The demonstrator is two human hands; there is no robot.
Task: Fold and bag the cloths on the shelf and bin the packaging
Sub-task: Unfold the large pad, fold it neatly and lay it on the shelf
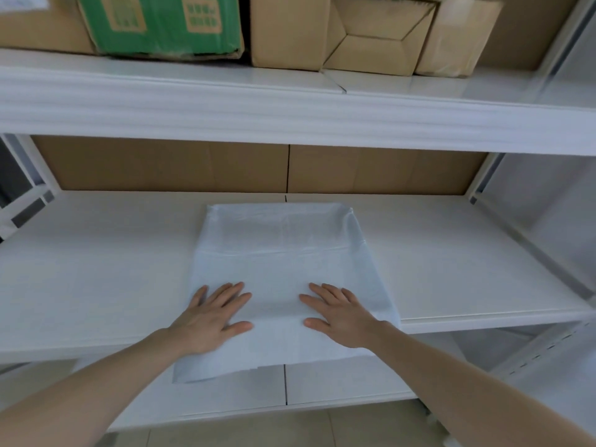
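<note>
Head view shows a pale blue cloth [283,285] lying on the shelf [96,279], its near edge hanging over the front. Left hand [211,317] and right hand [338,314] lie flat on it, fingers spread. Folding seems partway; bagging and binning remain, with no bag in sight.

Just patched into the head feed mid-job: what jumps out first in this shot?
A pale blue cloth lies spread on the middle white shelf, its near edge hanging over the front. The left hand and the right hand press flat on it, fingers straight. On the shelf above, a green box stands among brown cardboard boxes.
</note>
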